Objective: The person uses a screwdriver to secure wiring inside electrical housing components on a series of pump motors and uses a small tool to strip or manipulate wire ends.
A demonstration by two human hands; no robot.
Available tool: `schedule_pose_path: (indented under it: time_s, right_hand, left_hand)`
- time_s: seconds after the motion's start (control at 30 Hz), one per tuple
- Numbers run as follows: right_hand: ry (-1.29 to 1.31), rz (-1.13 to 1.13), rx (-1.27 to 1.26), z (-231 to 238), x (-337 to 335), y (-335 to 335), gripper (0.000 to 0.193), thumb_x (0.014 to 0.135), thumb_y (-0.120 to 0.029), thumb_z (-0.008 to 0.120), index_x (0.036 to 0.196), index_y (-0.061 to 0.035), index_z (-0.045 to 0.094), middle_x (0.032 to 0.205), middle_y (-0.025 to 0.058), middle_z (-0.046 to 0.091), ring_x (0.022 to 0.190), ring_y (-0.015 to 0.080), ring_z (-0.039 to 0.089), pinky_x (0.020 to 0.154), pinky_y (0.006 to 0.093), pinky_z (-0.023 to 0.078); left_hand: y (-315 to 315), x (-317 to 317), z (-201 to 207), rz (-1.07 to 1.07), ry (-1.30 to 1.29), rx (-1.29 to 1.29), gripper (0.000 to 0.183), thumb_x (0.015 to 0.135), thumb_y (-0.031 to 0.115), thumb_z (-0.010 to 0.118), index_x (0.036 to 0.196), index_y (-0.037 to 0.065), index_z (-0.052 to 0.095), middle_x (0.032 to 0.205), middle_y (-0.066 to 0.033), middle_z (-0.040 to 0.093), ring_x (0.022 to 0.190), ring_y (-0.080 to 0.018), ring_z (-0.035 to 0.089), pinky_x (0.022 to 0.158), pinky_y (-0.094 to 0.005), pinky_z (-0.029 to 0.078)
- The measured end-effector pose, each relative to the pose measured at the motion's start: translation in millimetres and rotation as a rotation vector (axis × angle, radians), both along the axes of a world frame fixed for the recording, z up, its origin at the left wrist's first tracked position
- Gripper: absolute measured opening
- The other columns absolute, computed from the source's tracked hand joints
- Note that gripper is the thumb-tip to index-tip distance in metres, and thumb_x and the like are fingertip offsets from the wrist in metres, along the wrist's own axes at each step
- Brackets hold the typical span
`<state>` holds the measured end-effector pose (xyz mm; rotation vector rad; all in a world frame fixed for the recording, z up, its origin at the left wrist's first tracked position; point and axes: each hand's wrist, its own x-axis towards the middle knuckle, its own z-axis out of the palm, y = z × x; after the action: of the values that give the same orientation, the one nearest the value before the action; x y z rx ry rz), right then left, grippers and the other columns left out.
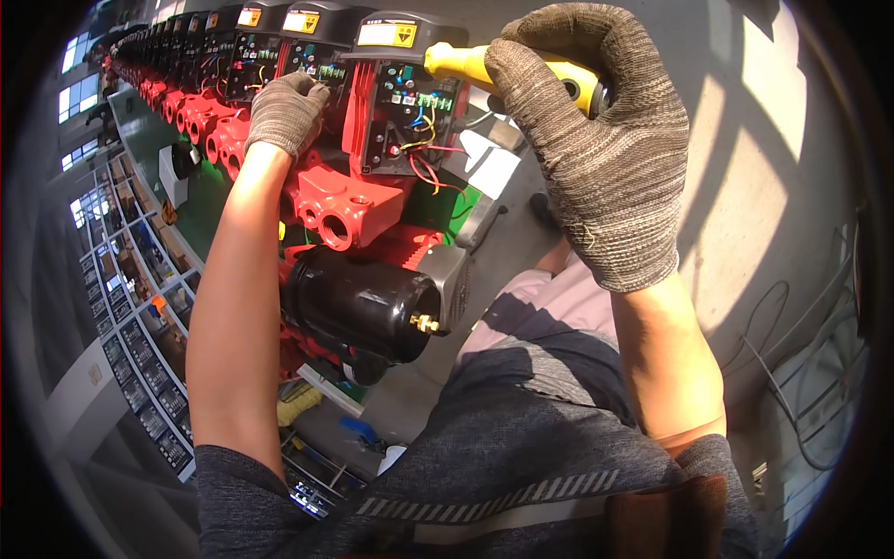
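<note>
Yellow plastic marks the handle of the screwdriver [521, 70], which the gloved right hand [596, 149] holds wrapped in a closed fist; its long axis runs sideways from the fist toward the person's left, the working end reaching to the open black terminal box [405, 116] just beside the grip, though the tip itself is hidden against the box's rim. Right hand is clearly the nearer one to that box; the gloved left hand [284, 112] lies further left, fingers curled down and pressed on the red pump body [345, 210] next to the neighbouring box, holding nothing that shows. Loose red, blue and yellow wires [424, 154] hang out just below the tool's line and stand closest in its way; lower still, under the left forearm, sits a black motor can [358, 303] with a small brass fitting; a row of like pumps [200, 79] runs off to the far left.
</note>
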<state>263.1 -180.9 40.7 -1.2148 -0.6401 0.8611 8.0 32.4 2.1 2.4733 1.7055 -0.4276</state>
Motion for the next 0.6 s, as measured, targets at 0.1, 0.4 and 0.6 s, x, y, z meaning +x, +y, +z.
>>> schedule_pose_path:
  time_s: [0.1, 0.4, 0.6]
  right_hand:
    - [-0.041, -0.005, 0.022, -2, 3, 2, 0.019, 0.088, -0.011, 0.073, 0.103, -0.0043, 0.063, 0.097, 0.0097, 0.067, 0.089, 0.0190, 0.066, 0.078, 0.0313, 0.054]
    - [-0.295, -0.096, 0.091, -6, 1, 9, 0.020, 0.086, -0.016, 0.075, 0.099, -0.0039, 0.066, 0.091, 0.0125, 0.070, 0.082, 0.0233, 0.070, 0.074, 0.0331, 0.056]
    - [-0.042, 0.014, 0.158, 10, 17, -1, 0.019, 0.084, -0.014, 0.075, 0.097, -0.0040, 0.066, 0.088, 0.0134, 0.068, 0.082, 0.0261, 0.070, 0.074, 0.0349, 0.056]
  left_hand:
    - [-3, 2, 4, 0.065, -0.006, -0.039, 0.028, 0.089, 0.029, 0.065, 0.102, 0.004, 0.071, 0.093, -0.0192, 0.072, 0.084, -0.0342, 0.070, 0.079, -0.0399, 0.054]
    - [-9, 7, 7, 0.021, -0.028, 0.003, 0.027, 0.090, 0.030, 0.064, 0.100, 0.006, 0.072, 0.092, -0.0183, 0.072, 0.087, -0.0358, 0.069, 0.081, -0.0425, 0.053]
    - [-10, 1, 5, 0.042, -0.133, 0.019, 0.032, 0.093, 0.032, 0.062, 0.106, 0.004, 0.071, 0.098, -0.0182, 0.072, 0.091, -0.0368, 0.069, 0.083, -0.0424, 0.053]
